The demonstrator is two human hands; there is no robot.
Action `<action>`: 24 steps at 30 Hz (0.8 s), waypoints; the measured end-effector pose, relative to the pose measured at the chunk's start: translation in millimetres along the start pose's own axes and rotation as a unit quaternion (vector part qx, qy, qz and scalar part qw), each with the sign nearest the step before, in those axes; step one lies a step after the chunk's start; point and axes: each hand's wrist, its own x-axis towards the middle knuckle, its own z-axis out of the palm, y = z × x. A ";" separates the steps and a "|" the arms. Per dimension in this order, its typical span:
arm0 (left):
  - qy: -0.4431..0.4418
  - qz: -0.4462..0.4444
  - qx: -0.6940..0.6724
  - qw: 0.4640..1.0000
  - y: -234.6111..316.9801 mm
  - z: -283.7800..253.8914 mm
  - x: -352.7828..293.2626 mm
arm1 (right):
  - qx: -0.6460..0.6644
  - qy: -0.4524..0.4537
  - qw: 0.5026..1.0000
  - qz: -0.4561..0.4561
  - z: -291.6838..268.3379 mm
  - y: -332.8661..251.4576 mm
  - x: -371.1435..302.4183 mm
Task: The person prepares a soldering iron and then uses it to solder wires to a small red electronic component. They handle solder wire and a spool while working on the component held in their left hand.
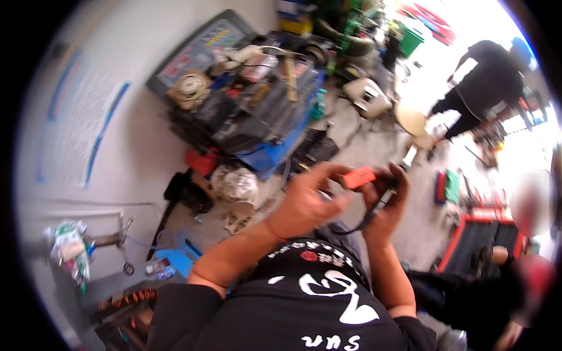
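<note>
Both of my hands are raised in front of my chest, close together. Between them is a small bright orange-red block-shaped piece (359,177). Thumb and fingers of my left hand (307,199) curl closed at its left end. My right hand (386,202) is closed too, its fingertips near the block's right end. A black strap or cable (374,212) runs through the right hand and curves down toward my shirt. What the strap is joined to is hidden by the fingers, and motion blur softens the details.
A cluttered cart (252,105) with tools and parts stands ahead to the left. A white stool (367,98) and a round-topped stool (411,119) stand beyond. One person (489,79) is at the far right, another (468,292) near right, beside a red-framed black rack (486,243).
</note>
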 end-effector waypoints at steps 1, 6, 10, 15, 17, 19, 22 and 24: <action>-0.001 0.003 0.008 1.000 1.9 4.9 5.6 | -0.059 -0.003 0.998 -0.013 -5.3 3.8 6.7; 0.034 -0.092 -0.051 0.994 -8.0 0.3 19.5 | -0.022 -0.056 0.998 0.007 -0.2 31.1 21.8; 0.099 -0.085 -0.009 0.991 -11.8 2.8 37.4 | 0.026 -0.077 0.995 0.050 1.2 48.1 54.5; 0.219 -0.006 0.045 0.975 -26.5 -0.7 57.3 | 0.139 -0.143 0.976 0.083 18.8 50.2 99.8; 0.239 0.015 0.027 0.971 -20.7 0.6 62.7 | 0.148 -0.181 0.971 0.053 20.8 54.7 113.4; 0.247 0.018 0.024 0.969 -17.7 -7.2 69.4 | 0.139 -0.211 0.967 0.015 26.1 58.4 126.9; 0.233 -0.008 0.019 0.972 -19.0 -27.5 75.4 | 0.149 -0.207 0.966 0.037 40.1 65.1 140.4; 0.231 -0.011 0.004 0.973 -24.5 -42.8 77.1 | 0.149 -0.220 0.963 0.050 50.6 68.6 145.1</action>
